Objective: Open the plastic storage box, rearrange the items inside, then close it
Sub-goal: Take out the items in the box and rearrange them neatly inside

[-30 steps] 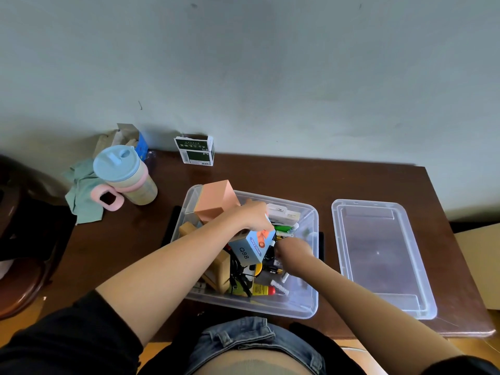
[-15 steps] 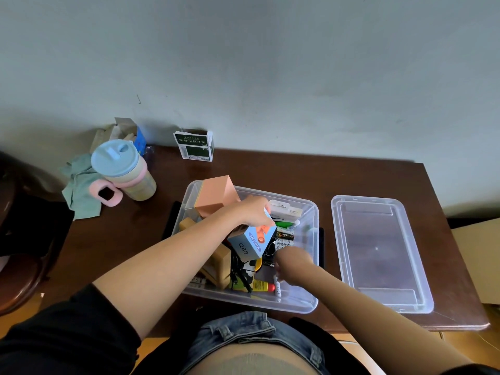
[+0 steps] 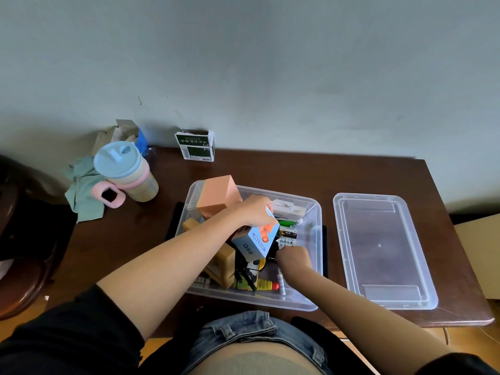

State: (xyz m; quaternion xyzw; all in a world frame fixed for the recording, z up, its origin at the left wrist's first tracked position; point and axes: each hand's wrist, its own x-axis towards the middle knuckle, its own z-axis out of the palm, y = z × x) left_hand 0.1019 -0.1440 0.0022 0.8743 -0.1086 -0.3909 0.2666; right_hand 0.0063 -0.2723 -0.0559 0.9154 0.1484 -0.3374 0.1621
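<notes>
The clear plastic storage box [image 3: 315, 239] stands open in the middle of the brown table, full of small items. Its clear lid [image 3: 384, 250] lies upside down to the right. My left hand [image 3: 254, 211] grips a light blue mini fan carton [image 3: 254, 246] from above, tilted over the box. My right hand [image 3: 293, 257] is down inside the box with its fingers curled among the small items by the batteries [image 3: 288, 235]; what it holds is hidden. An orange carton [image 3: 217, 196] stands in the back left corner. A tan box [image 3: 224, 262] and a yellow tube [image 3: 266, 285] lie below.
A blue-lidded cup with a pink handle [image 3: 121, 174] stands at the left on a green cloth [image 3: 82, 193]. A green and white carton [image 3: 195, 146] sits by the wall. A dark chair [image 3: 19, 239] is left of the table [image 3: 297, 169].
My left hand has tilted the mini fan carton and shifted it slightly right. My right hand has drawn back toward me inside the box, then edged forward again.
</notes>
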